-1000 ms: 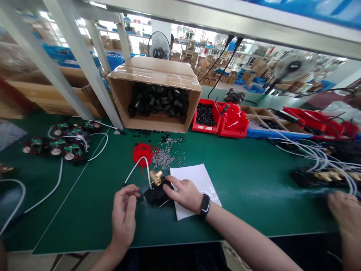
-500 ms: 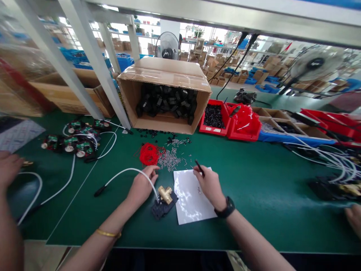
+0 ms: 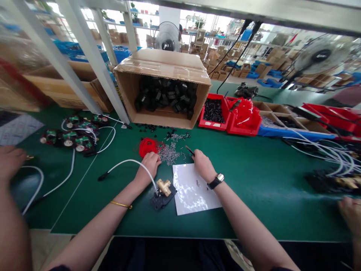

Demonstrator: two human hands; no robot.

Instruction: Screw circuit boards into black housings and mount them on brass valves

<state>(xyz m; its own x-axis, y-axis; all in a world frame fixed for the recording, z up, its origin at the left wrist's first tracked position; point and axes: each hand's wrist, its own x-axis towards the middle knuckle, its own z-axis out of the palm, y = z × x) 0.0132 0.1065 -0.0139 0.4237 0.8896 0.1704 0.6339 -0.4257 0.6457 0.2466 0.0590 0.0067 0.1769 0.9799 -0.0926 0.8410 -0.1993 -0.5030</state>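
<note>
Green matting [image 3: 254,180] covers a long workbench in a busy workshop, with grey shelf posts rising at the far left and stacked cartons and two fans behind. A cardboard box [image 3: 162,67] lies on its side at the far edge, full of black parts, and red bins [image 3: 213,122] stand just right of it.

Half a second ago the left hand [image 3: 150,162] was at the white tube [image 3: 126,163] beside the brass fitting [image 3: 164,186], and the right hand [image 3: 201,164] hovered over the far edge of the white sheet [image 3: 194,194]. Both have since moved farther out, to the scatter of small metal pins [image 3: 168,152] between the box and the sheet. The left hand's fingers curl down at the near edge of the pins, just beside the red coil [image 3: 147,145]; their tips are hidden, so I cannot tell whether they hold anything. The right hand's fingers pinch a thin black tool [image 3: 189,150], its tip pointing far and left over the pins.

The brass fitting sits on a black part, left alone on the mat between the two forearms, touching the sheet's left edge. Green circuit pieces [image 3: 70,137] with white leads lie at the far left. Another person's hand [image 3: 9,160] rests at the left edge, and another hand [image 3: 349,212] shows at the near right, beside a bundle of white hoses [image 3: 324,152].
</note>
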